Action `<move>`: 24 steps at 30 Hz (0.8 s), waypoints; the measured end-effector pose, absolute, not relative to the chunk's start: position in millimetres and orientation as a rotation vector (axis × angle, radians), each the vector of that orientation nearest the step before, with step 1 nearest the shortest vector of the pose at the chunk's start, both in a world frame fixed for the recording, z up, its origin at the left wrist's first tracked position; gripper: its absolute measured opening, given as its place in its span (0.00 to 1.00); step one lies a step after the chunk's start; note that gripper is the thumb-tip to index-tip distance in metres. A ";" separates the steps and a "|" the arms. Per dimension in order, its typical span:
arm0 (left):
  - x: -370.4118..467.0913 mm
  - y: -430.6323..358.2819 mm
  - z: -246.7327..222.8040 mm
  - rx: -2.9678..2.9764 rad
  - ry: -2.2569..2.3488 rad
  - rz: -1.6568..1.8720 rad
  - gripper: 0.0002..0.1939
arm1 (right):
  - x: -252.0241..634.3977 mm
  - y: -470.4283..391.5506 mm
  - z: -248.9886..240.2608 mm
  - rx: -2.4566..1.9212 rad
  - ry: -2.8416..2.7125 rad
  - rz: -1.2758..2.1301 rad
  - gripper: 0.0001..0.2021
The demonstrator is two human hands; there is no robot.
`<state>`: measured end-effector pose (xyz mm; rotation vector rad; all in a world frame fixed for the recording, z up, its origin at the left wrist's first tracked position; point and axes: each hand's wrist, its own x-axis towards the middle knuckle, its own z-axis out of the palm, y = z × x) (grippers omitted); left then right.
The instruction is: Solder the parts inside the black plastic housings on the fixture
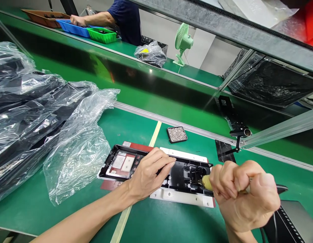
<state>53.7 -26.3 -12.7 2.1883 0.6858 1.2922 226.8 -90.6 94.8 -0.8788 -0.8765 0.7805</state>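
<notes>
A long black plastic housing lies open side up in a fixture with white blocks on a red-brown base. My left hand rests over the middle of the housing, thumb and forefinger pinched; anything between the fingertips is too small to make out. My right hand is wrapped round a yellow-handled tool, whose tip points into the right end of the housing. Behind the housing sits a small black tray full of tiny metal screws.
Plastic-wrapped black parts pile up on the left. A metal post and a small clamp stand are at the right, near a dark slotted box. Across the divider, a person's hand reaches into a blue bin.
</notes>
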 end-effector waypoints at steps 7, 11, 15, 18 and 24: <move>55.1 -25.6 -11.1 2.182 0.677 1.319 0.13 | 227.4 -89.7 95.2 -0.856 -0.906 0.830 0.21; 55.1 -25.4 -12.1 2.179 0.673 1.330 0.13 | 228.2 -89.1 95.6 -0.842 -0.917 0.840 0.21; 55.5 -25.7 -11.9 2.180 0.674 1.335 0.12 | 229.5 -89.2 95.7 -0.864 -0.917 0.823 0.21; 56.0 -25.7 -11.6 2.184 0.680 1.326 0.12 | 230.1 -89.3 95.3 -0.868 -0.916 0.820 0.21; 56.5 -25.7 -9.2 2.180 0.691 1.329 0.11 | 231.0 -89.1 94.8 -0.882 -0.919 0.838 0.21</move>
